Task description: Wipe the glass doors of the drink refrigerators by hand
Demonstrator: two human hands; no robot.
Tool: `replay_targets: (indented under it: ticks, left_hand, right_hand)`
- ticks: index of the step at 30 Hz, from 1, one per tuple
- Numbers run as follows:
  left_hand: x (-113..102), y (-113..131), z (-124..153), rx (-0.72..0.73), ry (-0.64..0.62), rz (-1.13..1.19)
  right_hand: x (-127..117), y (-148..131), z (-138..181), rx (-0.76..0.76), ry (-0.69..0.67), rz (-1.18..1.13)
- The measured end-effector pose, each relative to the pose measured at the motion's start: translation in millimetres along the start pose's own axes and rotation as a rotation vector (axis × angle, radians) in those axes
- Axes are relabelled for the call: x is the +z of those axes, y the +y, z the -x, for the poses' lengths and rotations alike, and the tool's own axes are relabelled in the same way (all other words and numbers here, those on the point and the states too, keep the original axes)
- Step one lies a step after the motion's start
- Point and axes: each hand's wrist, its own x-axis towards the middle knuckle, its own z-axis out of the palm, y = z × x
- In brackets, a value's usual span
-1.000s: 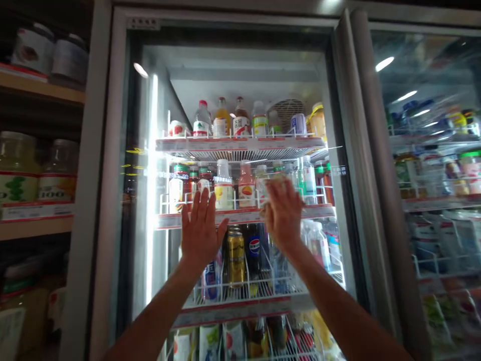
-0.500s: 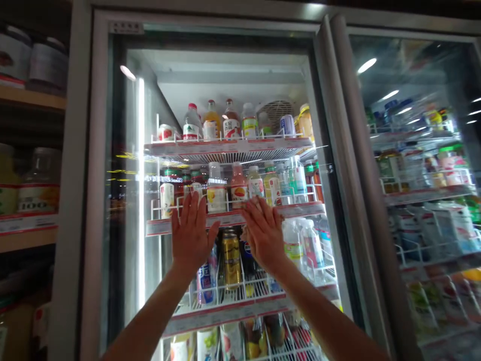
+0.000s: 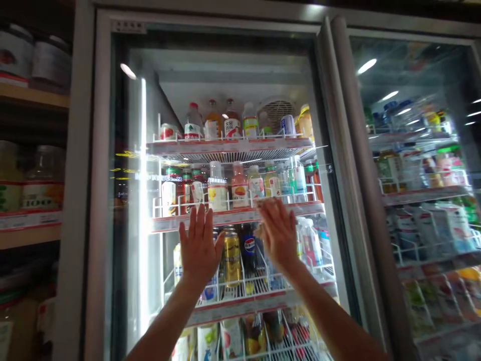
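Note:
My left hand (image 3: pixel 201 245) is open, palm toward the glass door (image 3: pixel 233 60) of an upright drinks fridge, with fingers straight and thumb apart. Whether it rests on the glass I cannot tell for sure. Held flat against the same pane, my right hand (image 3: pixel 278 230) is slightly blurred, its fingers close together. A pale, crumpled cloth (image 3: pixel 259 232) shows at its thumb side and near the fingertips; most of it is hidden beneath the hand. Behind the glass, a gold can (image 3: pixel 232 258) and a dark bottle with a blue label (image 3: pixel 248 245) stand between the hands.
Wire shelves (image 3: pixel 240 215) inside hold several bottles and cans. On the right, past the grey door edges (image 3: pixel 349 150), is a second glass-door fridge (image 3: pixel 424 195) with drinks. A shelf (image 3: pixel 30 220) with large bottles and jars stands on the left.
My right hand has slid to the right across the glass with the cloth. My left hand has shifted slightly down and right. The camera view has barely moved.

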Motion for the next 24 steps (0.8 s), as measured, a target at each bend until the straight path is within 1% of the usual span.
replay_targets:
  ticks: [3,4,5,6,7,9,10,11,12,13,16,17,18,19,20,22,23,24]
  left_hand:
    - [1.5,4.2,9.3,0.006,-0.010,-0.024]
    - [2.1,4.5,10.5,0.006,-0.012,-0.028]
    - [2.5,4.2,10.8,0.007,-0.009,-0.031]
    - [2.6,3.6,10.6,0.007,-0.004,-0.032]
    - [2.6,2.8,10.1,0.009,0.000,-0.030]
    - [2.1,0.9,9.1,0.010,0.009,-0.019]
    - [1.9,0.3,8.8,0.010,0.012,-0.009]
    - [1.6,-0.1,8.8,0.010,0.010,0.003]
    - [1.5,0.0,8.9,0.009,0.008,0.015]
    - [1.4,0.4,9.3,0.005,0.007,0.023]
    - [1.7,2.7,9.9,-0.004,0.004,0.027]
    - [1.8,3.2,9.8,-0.005,0.004,0.023]
    - [1.9,3.2,9.5,-0.006,0.004,0.019]
    - [1.8,2.8,9.3,-0.004,0.005,0.016]
    - [1.5,1.9,9.1,-0.001,0.005,0.015]
    - [0.3,-0.4,9.9,0.006,-0.001,0.018]
    - [-0.6,-1.4,10.9,0.011,-0.002,0.021]
    - [-1.5,-2.0,12.6,0.019,-0.005,0.023]
  right_hand:
    - [-7.4,44.9,-1.7,0.241,0.156,0.091]
    - [-7.8,51.2,-3.7,0.300,0.200,0.102]
    - [-7.0,49.3,-5.1,0.327,0.214,0.098]
    - [-5.3,39.5,-5.3,0.318,0.199,0.080]
    - [-3.2,23.8,-3.9,0.270,0.160,0.053]
    - [0.6,-10.9,3.3,0.096,0.032,-0.017]
    - [1.3,-22.8,8.2,0.015,-0.021,-0.044]
    - [0.8,-27.4,13.3,-0.037,-0.055,-0.055]
    - [-1.0,-24.1,18.0,-0.046,-0.057,-0.049]
    - [-3.6,-14.1,21.6,-0.010,-0.030,-0.025]
    - [-10.0,27.8,23.8,0.226,0.136,0.073]
    - [-10.1,34.8,22.7,0.285,0.179,0.086]
    - [-9.1,35.1,21.8,0.312,0.199,0.086]
    - [-7.5,28.9,21.8,0.299,0.187,0.070]
    - [-5.7,18.3,23.0,0.246,0.149,0.043]
    - [-3.8,-3.4,28.6,0.079,0.030,-0.020]
    - [-4.6,-8.2,32.1,0.012,-0.022,-0.039]
    - [-6.8,-6.3,35.3,-0.021,-0.056,-0.039]
